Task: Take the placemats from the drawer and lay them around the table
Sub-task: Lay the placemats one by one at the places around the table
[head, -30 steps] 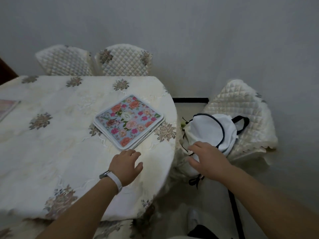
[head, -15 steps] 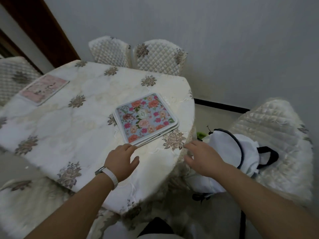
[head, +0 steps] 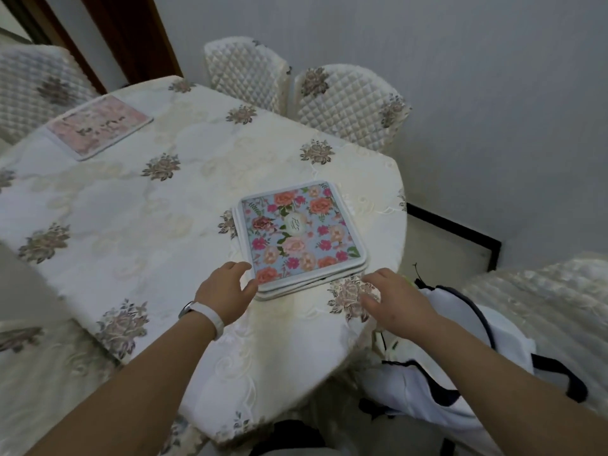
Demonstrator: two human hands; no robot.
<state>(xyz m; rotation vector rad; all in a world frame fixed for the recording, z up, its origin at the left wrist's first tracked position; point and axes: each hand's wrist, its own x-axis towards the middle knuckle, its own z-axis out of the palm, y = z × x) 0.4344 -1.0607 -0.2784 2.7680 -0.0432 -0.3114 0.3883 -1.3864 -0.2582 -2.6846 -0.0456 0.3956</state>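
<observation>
A small stack of placemats point(head: 301, 235), the top one blue with pink and orange flowers, lies near the right end of the table point(head: 141, 232), which wears a cream embroidered cloth. One pink placemat point(head: 98, 130) lies flat at the far left side. My left hand point(head: 227, 291), with a white wristband, is open, its fingertips at the stack's near left corner. My right hand point(head: 391, 299) hovers open over the cloth just right of the stack's near edge, holding nothing.
Two quilted chairs point(head: 352, 106) stand behind the table against the grey wall. Another quilted chair point(head: 29, 83) is at far left. At right a chair point(head: 543, 304) carries a white bag point(head: 460, 366) with dark straps. A dark door frame point(head: 131, 37) stands at the back left.
The view swung left and closer, bringing the pink placemat into sight. Both hands moved forward toward the stack; the right hand came off the white bag to the table edge.
</observation>
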